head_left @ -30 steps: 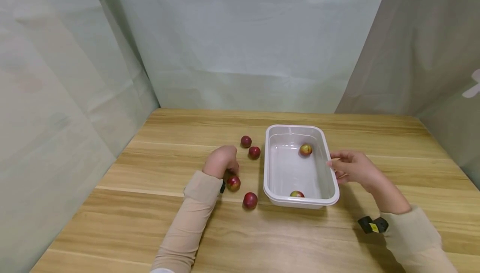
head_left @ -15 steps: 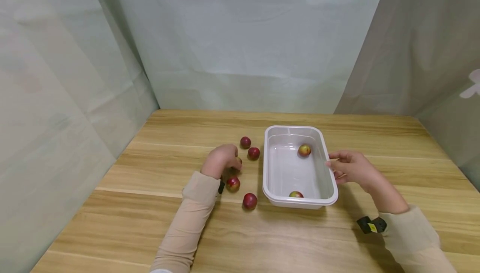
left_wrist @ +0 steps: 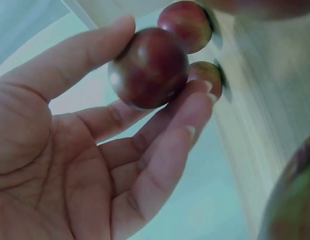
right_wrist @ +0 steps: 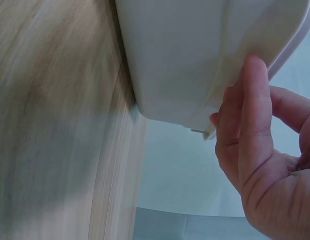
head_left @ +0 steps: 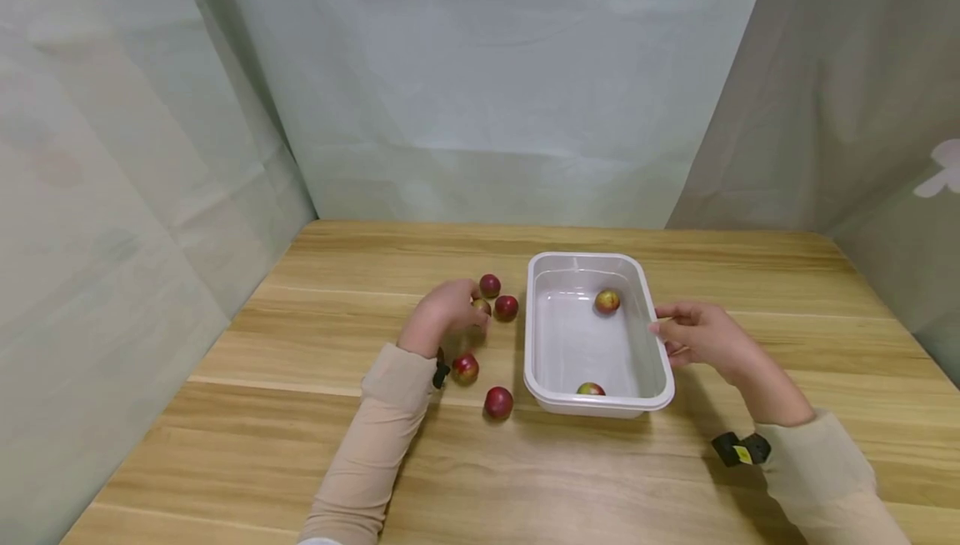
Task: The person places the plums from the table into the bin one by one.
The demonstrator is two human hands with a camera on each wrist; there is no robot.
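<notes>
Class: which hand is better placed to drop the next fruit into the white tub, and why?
Probably the left. The left hand already pinches a red fruit beside the white tub; the right hand only touches the tub's outer wall and carries no fruit.

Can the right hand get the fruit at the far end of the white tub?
Probably yes. The right hand rests against the tub rim, the tub has no lid, and nothing lies between the fingers and the far fruit.

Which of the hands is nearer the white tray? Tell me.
Right. The right hand has its fingers against the white tray at its right wall, by the rim. The left hand is off to the tray's left, pinching a red fruit.
</notes>
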